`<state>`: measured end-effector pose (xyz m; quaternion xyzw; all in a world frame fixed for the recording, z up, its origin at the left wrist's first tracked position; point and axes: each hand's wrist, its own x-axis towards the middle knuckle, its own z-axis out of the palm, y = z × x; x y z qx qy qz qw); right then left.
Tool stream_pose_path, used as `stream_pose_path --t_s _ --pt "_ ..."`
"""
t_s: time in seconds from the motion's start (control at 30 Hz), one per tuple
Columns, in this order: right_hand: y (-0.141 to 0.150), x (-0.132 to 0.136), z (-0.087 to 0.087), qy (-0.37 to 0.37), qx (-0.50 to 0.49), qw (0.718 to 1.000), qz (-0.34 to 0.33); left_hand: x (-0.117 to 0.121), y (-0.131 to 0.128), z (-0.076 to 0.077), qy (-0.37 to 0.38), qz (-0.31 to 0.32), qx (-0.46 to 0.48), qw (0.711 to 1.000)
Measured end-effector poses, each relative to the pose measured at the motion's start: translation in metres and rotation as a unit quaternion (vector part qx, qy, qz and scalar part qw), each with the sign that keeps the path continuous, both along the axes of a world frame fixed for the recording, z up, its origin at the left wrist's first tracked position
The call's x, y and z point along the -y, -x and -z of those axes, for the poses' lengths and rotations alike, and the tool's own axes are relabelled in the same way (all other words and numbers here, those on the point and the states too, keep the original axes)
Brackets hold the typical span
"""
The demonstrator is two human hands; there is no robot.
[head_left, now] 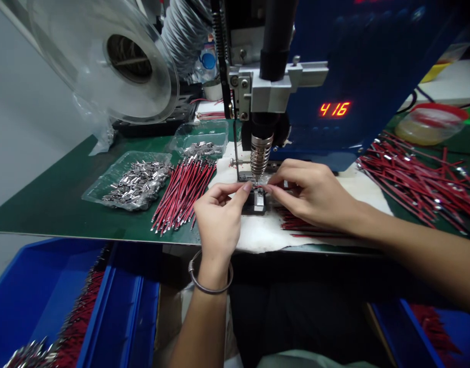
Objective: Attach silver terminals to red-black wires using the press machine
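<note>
My left hand (221, 209), with a bracelet on its wrist, pinches thumb and forefinger together at the left side of a small metal fixture (259, 200). What it holds is hidden by the fingertips. From the right, my right hand (315, 191) pinches a thin red wire, of which only a short bit shows at the fixture. Just above the fingertips hangs the soldering tip with its spring coil (261, 156), carried by the blue machine (346, 66), whose display reads 416. Under my right hand, several red and black wires (296, 221) lie on a white cloth (254, 237).
Left of the fixture lie a bundle of red wires with metal ends (183, 194) and a clear tray (95, 190) of metal connectors. More wires (422, 179) pile up at right. Blue bins (131, 306) stand below the table edge. A clear fume hood (85, 76) hangs upper left.
</note>
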<state>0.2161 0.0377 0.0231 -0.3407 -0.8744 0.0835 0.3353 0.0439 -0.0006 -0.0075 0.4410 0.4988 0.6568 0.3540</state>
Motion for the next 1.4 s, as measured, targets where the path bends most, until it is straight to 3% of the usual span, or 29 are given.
stream_pose_path --t_s 1.4 --pt "-0.0017 -0.0016 0.0021 -0.011 0.006 1.0 0.005 -0.0002 0.0006 -0.0001 0.006 -0.011 -0.018 1.0"
